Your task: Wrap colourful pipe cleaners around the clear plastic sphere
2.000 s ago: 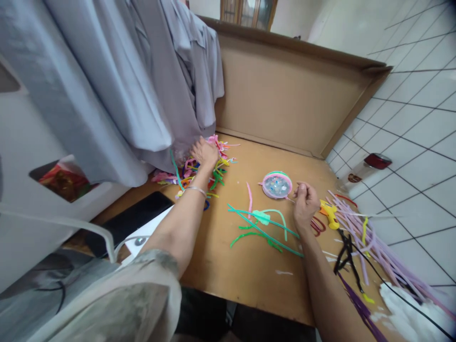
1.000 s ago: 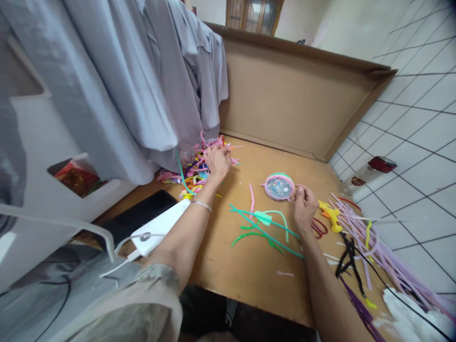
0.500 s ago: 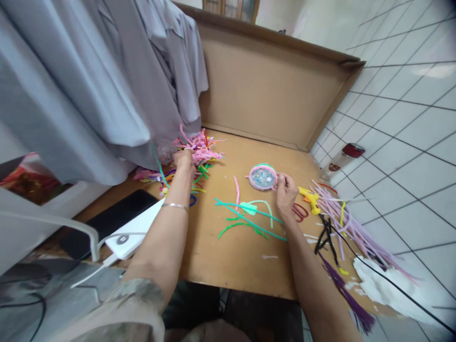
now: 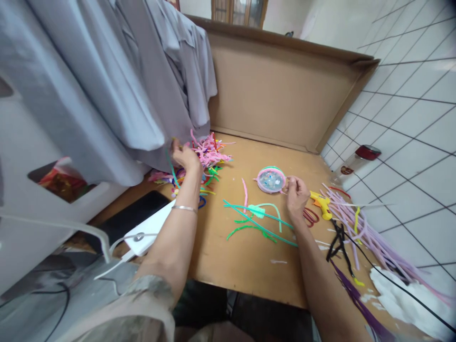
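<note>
My right hand [image 4: 297, 192] pinches the edge of a small round clear case [image 4: 271, 180] with a pink and green fuzzy rim and coloured bits inside. It is held just over the table. My left hand [image 4: 185, 156] is lifted at the left edge of a heap of pink and multicoloured pipe cleaners [image 4: 211, 154]. Its fingers are bent together, with a small yellowish bit at the tips that I cannot name. Below the case lie teal pipe cleaners [image 4: 263, 225], a mint-green piece [image 4: 257, 211], a pink pipe cleaner [image 4: 245, 192] and short green twisted ones [image 4: 242, 229].
At the right are a yellow glue gun [image 4: 323, 206], lilac pipe cleaners [image 4: 356, 223], black strands [image 4: 338, 242], white fluff [image 4: 406, 294] and a red-lidded jar [image 4: 356, 161]. A white power bank [image 4: 153, 232] lies at left. Cardboard [image 4: 285, 90] stands behind; grey cloth [image 4: 142, 80] hangs left.
My left hand has lifted away from the pipe-cleaner heap, up and to the left. My right hand still holds the round case in place. The whole view has shifted slightly.
</note>
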`<state>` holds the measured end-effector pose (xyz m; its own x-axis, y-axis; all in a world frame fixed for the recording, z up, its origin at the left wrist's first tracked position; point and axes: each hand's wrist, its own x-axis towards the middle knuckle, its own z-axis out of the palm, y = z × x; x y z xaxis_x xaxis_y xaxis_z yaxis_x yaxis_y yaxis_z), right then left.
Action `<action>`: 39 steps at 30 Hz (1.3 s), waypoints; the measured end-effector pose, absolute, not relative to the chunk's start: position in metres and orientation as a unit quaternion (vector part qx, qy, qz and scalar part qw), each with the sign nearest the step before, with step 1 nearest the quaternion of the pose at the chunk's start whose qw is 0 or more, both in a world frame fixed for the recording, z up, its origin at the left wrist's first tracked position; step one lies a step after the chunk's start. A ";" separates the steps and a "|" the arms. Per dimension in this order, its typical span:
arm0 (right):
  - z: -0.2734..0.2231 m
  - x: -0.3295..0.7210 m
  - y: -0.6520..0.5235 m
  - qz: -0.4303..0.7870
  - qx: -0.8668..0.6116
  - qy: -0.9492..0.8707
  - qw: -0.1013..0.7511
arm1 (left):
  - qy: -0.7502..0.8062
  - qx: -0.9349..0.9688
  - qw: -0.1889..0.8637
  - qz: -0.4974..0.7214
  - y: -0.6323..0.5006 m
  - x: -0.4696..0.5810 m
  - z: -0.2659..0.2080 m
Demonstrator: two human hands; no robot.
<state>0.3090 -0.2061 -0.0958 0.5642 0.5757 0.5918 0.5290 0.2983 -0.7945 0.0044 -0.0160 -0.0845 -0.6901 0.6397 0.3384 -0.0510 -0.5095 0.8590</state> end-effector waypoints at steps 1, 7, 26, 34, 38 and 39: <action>-0.096 0.309 -0.206 0.016 -0.593 -0.467 0.656 | 0.461 0.311 0.181 0.811 -0.022 0.008 -0.077; -0.092 0.307 -0.208 0.008 -0.598 -0.463 0.654 | 0.331 0.344 0.313 0.821 -0.062 0.056 -0.045; -0.092 0.308 -0.207 0.004 -0.589 -0.465 0.661 | 0.292 0.103 0.540 0.783 -0.074 0.077 -0.091; -0.095 0.310 -0.207 -0.026 -0.603 -0.468 0.645 | 0.312 0.329 0.538 0.710 -0.112 0.138 -0.102; -0.098 0.313 -0.205 -0.056 -0.616 -0.443 0.649 | 0.331 0.450 0.462 0.688 -0.121 0.162 -0.113; -0.099 0.315 -0.204 -0.056 -0.620 -0.432 0.652 | 0.345 0.465 0.454 0.677 -0.120 0.166 -0.117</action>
<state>0.3147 -0.2044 -0.0987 0.6204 0.4629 0.6331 0.6091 0.2240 -0.7608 0.1663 -0.1200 -0.1171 -0.1551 0.9359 0.3163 -0.2941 -0.3493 0.8896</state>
